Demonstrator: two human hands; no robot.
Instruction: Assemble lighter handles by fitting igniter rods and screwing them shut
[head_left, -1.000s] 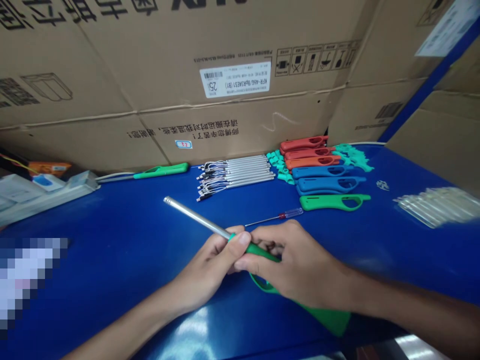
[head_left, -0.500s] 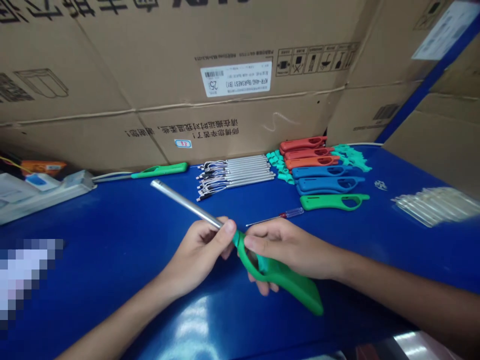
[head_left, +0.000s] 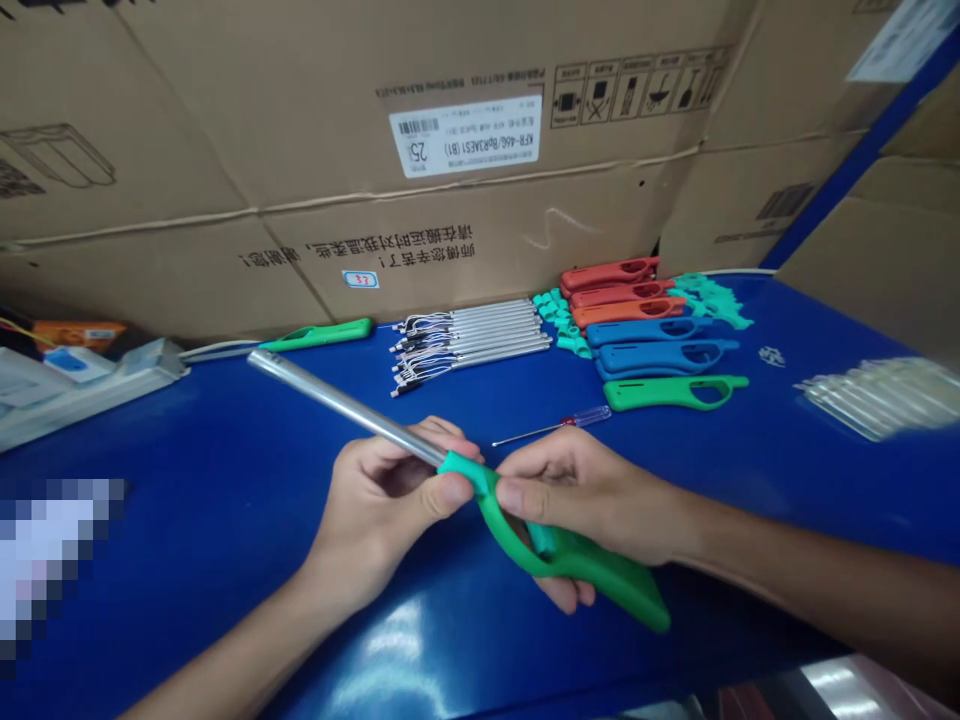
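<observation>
A long-nosed lighter slants across the middle, with its silver metal tube (head_left: 337, 402) pointing up and left. A teal collar (head_left: 463, 472) sits where the tube meets the green lighter handle (head_left: 600, 575). My left hand (head_left: 397, 500) is closed on the collar, its thumb on the near side and its fingers behind. My right hand (head_left: 577, 490) grips the handle by its trigger loop, with fingertips showing beneath. A teal trigger (head_left: 540, 538) is partly visible inside the loop. Just beyond my right hand lies a screwdriver (head_left: 589, 417) with a clear and red handle.
Several silver tubes with wires (head_left: 495, 335) lie in a row at the back. Beside them are teal collars (head_left: 553, 310), red, orange, blue and green handles (head_left: 660, 393), and teal triggers (head_left: 709, 298). Clear slim parts (head_left: 877, 395) lie right; a power strip (head_left: 142, 375) is left.
The teal collar, largely covered by my left thumb before, now shows at the tube's base. My left thumb has moved down along it, and the lighter has shifted slightly.
</observation>
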